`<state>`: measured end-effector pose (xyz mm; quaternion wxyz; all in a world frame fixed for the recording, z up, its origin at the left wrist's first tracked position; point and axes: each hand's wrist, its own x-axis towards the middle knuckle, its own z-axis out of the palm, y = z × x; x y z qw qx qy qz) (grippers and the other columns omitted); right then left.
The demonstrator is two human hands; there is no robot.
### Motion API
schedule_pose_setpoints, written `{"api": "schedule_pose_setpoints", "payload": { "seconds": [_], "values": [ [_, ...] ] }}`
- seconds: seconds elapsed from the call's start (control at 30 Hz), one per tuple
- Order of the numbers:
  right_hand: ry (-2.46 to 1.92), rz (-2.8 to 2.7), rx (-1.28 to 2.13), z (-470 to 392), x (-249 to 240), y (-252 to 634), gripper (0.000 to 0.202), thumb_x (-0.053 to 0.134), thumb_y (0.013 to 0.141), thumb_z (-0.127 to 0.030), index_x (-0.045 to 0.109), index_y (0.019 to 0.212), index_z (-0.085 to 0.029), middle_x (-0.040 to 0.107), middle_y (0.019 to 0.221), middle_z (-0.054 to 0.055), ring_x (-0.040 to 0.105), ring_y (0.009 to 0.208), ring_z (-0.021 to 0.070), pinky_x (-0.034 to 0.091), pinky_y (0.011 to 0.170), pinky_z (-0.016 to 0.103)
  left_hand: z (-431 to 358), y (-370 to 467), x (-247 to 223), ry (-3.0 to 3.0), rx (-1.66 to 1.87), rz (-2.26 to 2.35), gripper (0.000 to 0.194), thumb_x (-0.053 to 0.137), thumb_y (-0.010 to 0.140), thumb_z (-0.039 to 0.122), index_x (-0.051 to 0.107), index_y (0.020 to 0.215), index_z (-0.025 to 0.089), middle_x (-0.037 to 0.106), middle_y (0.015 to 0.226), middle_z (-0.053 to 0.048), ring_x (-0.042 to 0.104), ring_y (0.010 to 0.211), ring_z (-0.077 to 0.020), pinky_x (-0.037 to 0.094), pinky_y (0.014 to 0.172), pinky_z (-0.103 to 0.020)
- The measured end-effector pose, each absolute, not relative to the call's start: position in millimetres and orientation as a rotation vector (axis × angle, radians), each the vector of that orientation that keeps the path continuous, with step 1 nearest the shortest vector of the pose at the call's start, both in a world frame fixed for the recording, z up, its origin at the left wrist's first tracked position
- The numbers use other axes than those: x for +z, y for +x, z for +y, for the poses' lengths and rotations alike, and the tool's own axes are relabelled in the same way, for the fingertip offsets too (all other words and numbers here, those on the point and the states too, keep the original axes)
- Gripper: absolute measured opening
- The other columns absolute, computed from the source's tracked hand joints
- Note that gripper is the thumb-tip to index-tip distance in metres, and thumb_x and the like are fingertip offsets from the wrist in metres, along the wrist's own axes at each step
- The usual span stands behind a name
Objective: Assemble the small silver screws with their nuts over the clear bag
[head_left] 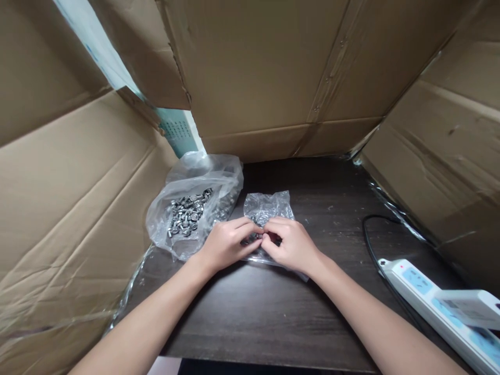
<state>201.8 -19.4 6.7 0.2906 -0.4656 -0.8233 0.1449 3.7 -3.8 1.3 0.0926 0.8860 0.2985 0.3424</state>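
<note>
My left hand (230, 240) and my right hand (289, 242) meet at the middle of the table, fingertips pinched together and nearly touching. Whatever sits between the fingertips is too small and covered to make out. Beneath and behind them lies a small clear plastic bag (269, 203), crumpled, with dark bits showing between the hands. To the left of my left hand stands a larger, wide-mouthed plastic bag (156, 221) holding many loose metal bolts (189, 213).
A white power strip (410, 276) with a plugged-in white adapter (469, 307) lies at the right, beside a black cable (365, 229). Cardboard walls (273, 78) enclose the dark wooden table (250, 317) at the back and both sides.
</note>
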Motion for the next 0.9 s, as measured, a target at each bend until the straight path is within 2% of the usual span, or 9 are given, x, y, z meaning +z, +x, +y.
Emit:
{"api": "schedule_pose_setpoints", "payload": {
  "seconds": [0.33, 0.5, 0.73, 0.9],
  "values": [
    [-1.216, -2.212, 0.443, -17.0, 8.3, 204.6, 0.018, 0.051, 0.080, -0.010, 0.055, 0.064, -0.018, 0.054, 0.064, -0.001, 0.046, 0.062, 0.0131, 0.032, 0.060, 0.027, -2.5, 2.0, 2.1, 2.593, 1.015, 0.895, 0.012, 0.065, 0.093, 0.024, 0.070, 0.101, 0.017, 0.073, 0.091, -0.003, 0.066, 0.066, -0.0100, 0.052, 0.061, -0.020],
    [-1.207, -2.198, 0.433, -18.4, 8.6, 203.4, 0.020, 0.051, 0.083, -0.013, 0.053, 0.064, -0.018, 0.053, 0.063, -0.001, 0.046, 0.062, 0.0131, 0.032, 0.060, 0.027, -3.0, 2.5, 1.5, 2.608, 1.020, 0.890, 0.011, 0.065, 0.092, 0.023, 0.070, 0.099, 0.017, 0.072, 0.091, -0.004, 0.066, 0.067, -0.0106, 0.051, 0.060, -0.020],
    [-1.259, -2.193, 0.431, -18.5, 6.1, 202.0, 0.019, 0.053, 0.080, -0.014, 0.049, 0.062, -0.018, 0.049, 0.062, -0.002, 0.045, 0.062, 0.0127, 0.030, 0.060, 0.027, -3.2, 3.4, 1.4, 2.603, 1.016, 0.895, 0.011, 0.065, 0.092, 0.023, 0.070, 0.100, 0.017, 0.073, 0.092, -0.003, 0.066, 0.066, -0.0101, 0.051, 0.060, -0.020],
    [-1.224, -2.200, 0.458, -17.4, 6.9, 204.0, 0.018, 0.050, 0.081, -0.010, 0.053, 0.065, -0.018, 0.052, 0.065, -0.001, 0.047, 0.063, 0.0129, 0.032, 0.061, 0.026, -2.4, 2.1, 1.2, 2.598, 1.005, 0.889, 0.012, 0.066, 0.092, 0.024, 0.070, 0.101, 0.017, 0.072, 0.092, -0.003, 0.066, 0.067, -0.0103, 0.051, 0.061, -0.020]
  ]
}}
